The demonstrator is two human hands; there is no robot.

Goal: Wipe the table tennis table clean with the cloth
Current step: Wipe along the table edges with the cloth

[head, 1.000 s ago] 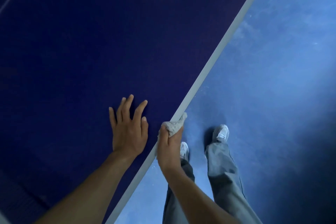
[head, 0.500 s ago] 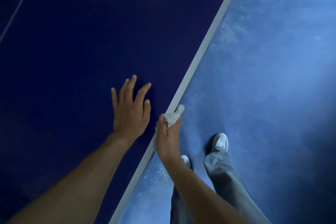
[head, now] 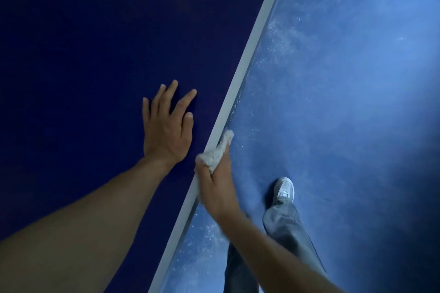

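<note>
The dark blue table tennis table (head: 95,54) fills the left half of the head view, and its white edge line (head: 250,59) runs diagonally from top right to bottom centre. My right hand (head: 217,188) is wrapped around a crumpled whitish cloth (head: 215,152) and presses it against the table's side edge. My left hand (head: 167,128) lies flat on the tabletop just left of the edge, fingers spread, holding nothing.
To the right of the table lies a lighter blue floor (head: 345,102), speckled with pale dust near the edge. My grey trouser leg (head: 288,228) and white shoe (head: 284,189) stand close beside the table.
Both hands have slid forward along the table edge, the cloth rubbing along the white edge. My feet have stepped forward, and more pale dust shows on the floor beside the edge.
</note>
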